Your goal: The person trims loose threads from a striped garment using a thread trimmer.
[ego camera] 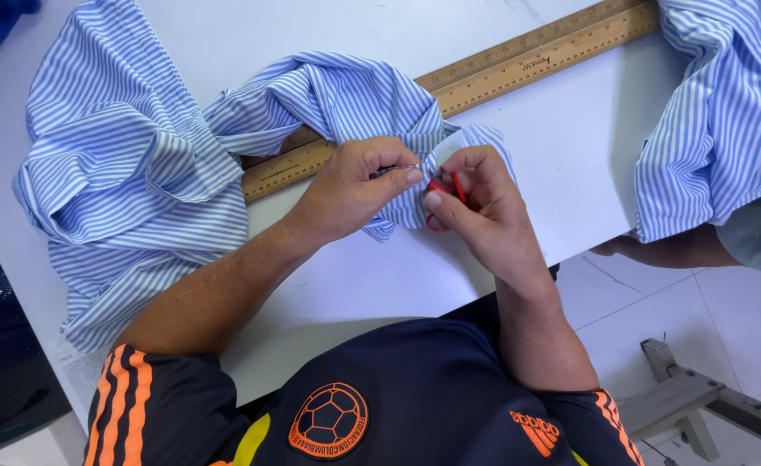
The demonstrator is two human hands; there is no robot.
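The left hand point(350, 192) had its grip pinched tight, thumb against fingertips, on a fold of the blue-striped shirt point(139, 164) that lay bunched on the white surface point(570, 147) over a wooden ruler point(518, 65). The right hand point(484, 211) was clenched around small red snips point(445, 194) (mostly hidden by the fingers), their tip touching the same fold just beside the left thumb.

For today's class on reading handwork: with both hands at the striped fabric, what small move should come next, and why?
Probably a short snip. The left hand pinches a fold of the blue-and-white striped fabric taut, and the right hand holds a small red-handled cutter against that fold. Its blades are hidden, so the exact spot is unclear.
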